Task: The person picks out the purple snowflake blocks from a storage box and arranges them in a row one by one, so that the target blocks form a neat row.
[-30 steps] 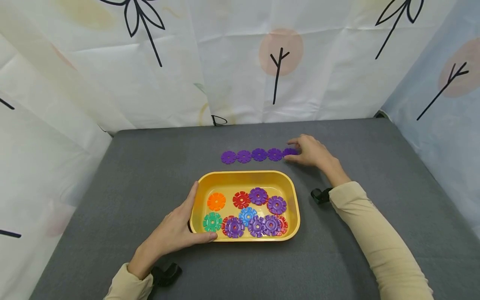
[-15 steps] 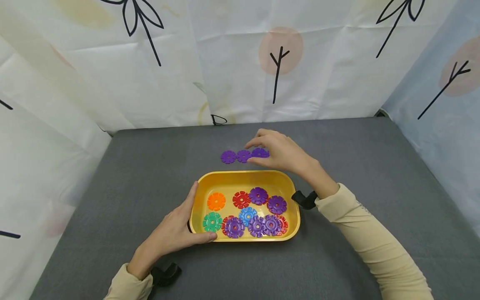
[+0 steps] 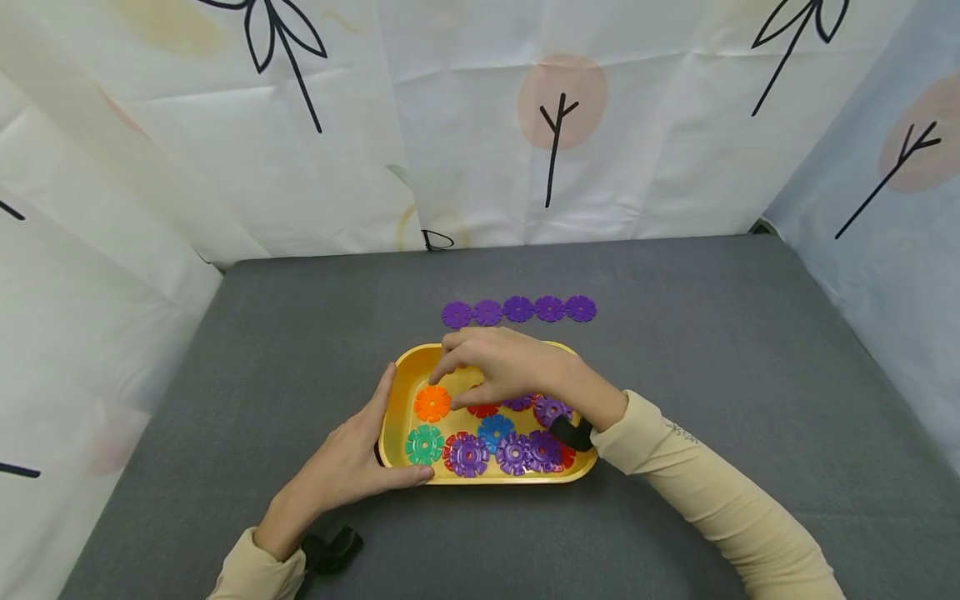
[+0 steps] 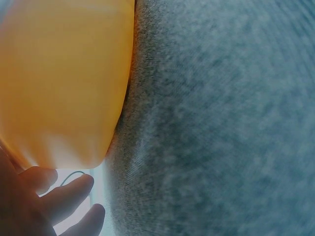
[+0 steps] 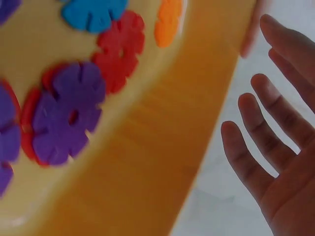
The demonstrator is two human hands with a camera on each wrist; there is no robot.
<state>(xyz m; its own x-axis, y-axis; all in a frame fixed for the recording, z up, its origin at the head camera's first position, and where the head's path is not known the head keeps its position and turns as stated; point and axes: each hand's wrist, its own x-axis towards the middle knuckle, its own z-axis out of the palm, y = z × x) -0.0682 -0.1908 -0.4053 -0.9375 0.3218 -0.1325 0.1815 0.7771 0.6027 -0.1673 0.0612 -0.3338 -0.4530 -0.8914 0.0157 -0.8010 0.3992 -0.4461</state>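
Observation:
A yellow tray (image 3: 401, 372) holds flower-shaped plastic discs: an orange disc (image 3: 432, 403), a green one (image 3: 424, 444), a blue one (image 3: 493, 432), and several purple and red ones. My left hand (image 3: 352, 454) grips the tray's left end, thumb along the front rim; in the left wrist view its fingers (image 4: 69, 196) lie at the tray's wall. My right hand (image 3: 502, 362) hovers over the tray's back half, holding nothing. Its thumb and index are parted above the orange disc. In the right wrist view its fingers (image 5: 266, 132) are spread, and it hides part of the red discs.
Behind the tray, five or so is avoided: several purple discs (image 3: 518, 309) lie edge to edge in a row on the grey table (image 3: 712, 333). A printed white cloth (image 3: 465, 167) hangs along the table's back edge. Black wrist straps (image 3: 333, 550) sit at both cuffs.
My right hand has moved from the row's right end leftward along it, then down over the tray. The purple row is uncovered again. My left hand has stayed on the tray.

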